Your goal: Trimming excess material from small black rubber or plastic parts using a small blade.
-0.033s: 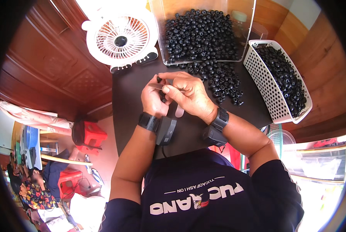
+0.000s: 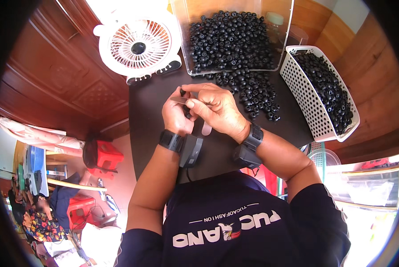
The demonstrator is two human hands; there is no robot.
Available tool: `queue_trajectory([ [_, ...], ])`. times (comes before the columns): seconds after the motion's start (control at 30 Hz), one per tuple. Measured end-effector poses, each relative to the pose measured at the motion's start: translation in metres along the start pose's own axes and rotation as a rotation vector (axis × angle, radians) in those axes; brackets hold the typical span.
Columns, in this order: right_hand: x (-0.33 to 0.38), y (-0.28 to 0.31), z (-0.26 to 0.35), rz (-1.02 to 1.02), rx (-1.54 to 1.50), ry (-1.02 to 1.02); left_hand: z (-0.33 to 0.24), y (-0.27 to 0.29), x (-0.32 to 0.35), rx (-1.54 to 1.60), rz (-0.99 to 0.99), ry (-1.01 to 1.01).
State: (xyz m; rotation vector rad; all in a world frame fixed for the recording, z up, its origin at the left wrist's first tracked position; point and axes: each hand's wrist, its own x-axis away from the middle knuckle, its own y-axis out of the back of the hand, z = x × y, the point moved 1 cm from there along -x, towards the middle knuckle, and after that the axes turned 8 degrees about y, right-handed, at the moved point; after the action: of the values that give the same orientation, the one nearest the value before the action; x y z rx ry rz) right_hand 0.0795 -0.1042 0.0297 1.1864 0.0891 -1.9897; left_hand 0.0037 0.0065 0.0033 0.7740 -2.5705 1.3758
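Above the dark table, my left hand [image 2: 176, 116] is closed, with a small black bead-like piece [image 2: 182, 91] at its fingertips. More black shows in its curled palm, partly hidden by the fingers. My right hand [image 2: 220, 109] grips a thin flat blade [image 2: 178, 99], its thumb pressed along it and the tip over the left hand. A pale rounded end [image 2: 206, 129] sticks out below the right hand and looks like the other end of the same tool. Both hands meet just in front of a loose pile of black pieces [image 2: 255, 95].
A clear bin [image 2: 287, 44] lies at the back, black pieces spilling from it onto the dark table [image 2: 150, 124]. A white perforated basket [image 2: 307, 102] of similar pieces stands right. A white fan [image 2: 138, 48] is back left. Red stools [image 2: 108, 153] and another person [image 2: 43, 222] appear far left.
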Motion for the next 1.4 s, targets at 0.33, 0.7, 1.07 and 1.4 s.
queue_trajectory([
  [0.33, -0.001, -0.002, 0.002, 0.030, 0.033, -0.015, 0.003, 0.008, -0.010, 0.033, -0.058, -0.046],
  [0.7, -0.001, 0.004, -0.002, 0.002, -0.266, -0.213, 0.002, -0.005, 0.004, -0.089, 0.055, -0.053],
  [1.07, -0.002, 0.003, -0.015, -0.101, -0.651, -0.482, 0.005, 0.000, 0.006, -0.170, 0.178, -0.009],
  [1.4, -0.005, 0.008, -0.008, -0.105, -0.748, -0.553, 0.003, -0.008, 0.009, -0.203, 0.218, -0.063],
])
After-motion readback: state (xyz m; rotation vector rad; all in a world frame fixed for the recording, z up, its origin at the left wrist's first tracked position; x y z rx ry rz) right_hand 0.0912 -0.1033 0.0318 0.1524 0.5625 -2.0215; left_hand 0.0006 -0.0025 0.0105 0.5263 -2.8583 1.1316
